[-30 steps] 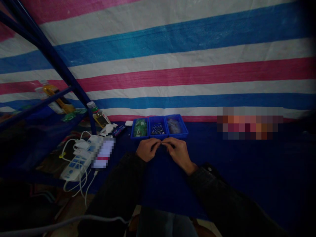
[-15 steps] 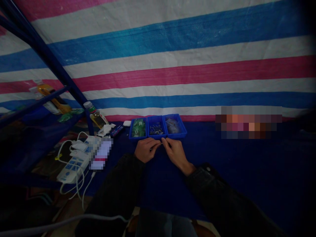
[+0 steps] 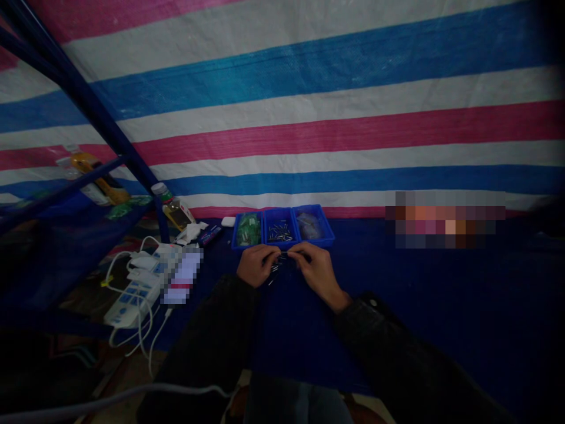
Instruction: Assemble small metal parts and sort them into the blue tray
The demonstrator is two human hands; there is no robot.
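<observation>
A short, thin metal piece point(image 3: 283, 253) spans the gap between my two hands. My left hand point(image 3: 255, 266) pinches its left end between thumb and fingers. At the other end, the fingertips of my right hand point(image 3: 316, 270) are closed on it. Several small metal pins point(image 3: 271, 282) lie on the blue tabletop just below my left fingers. Right beyond my hands stand three joined blue bins. Green packets point(image 3: 249, 229) fill the left bin, loose metal pins point(image 3: 281, 231) lie in the middle one, and clear plastic bags point(image 3: 308, 225) are in the right one.
To the left lie a white power strip point(image 3: 128, 303) with tangled cables and a blurred-out phone point(image 3: 184, 277). Behind them are a bottle point(image 3: 174, 212), crumpled tissue point(image 3: 190, 233) and a small white case point(image 3: 228, 222). A blue metal frame point(image 3: 106, 129) slants up at left; striped sheeting point(image 3: 309, 135) hangs behind.
My hands have drawn slightly apart, so the thin metal piece between them shows more. Loose pins on the tabletop below my left hand have come into sight.
</observation>
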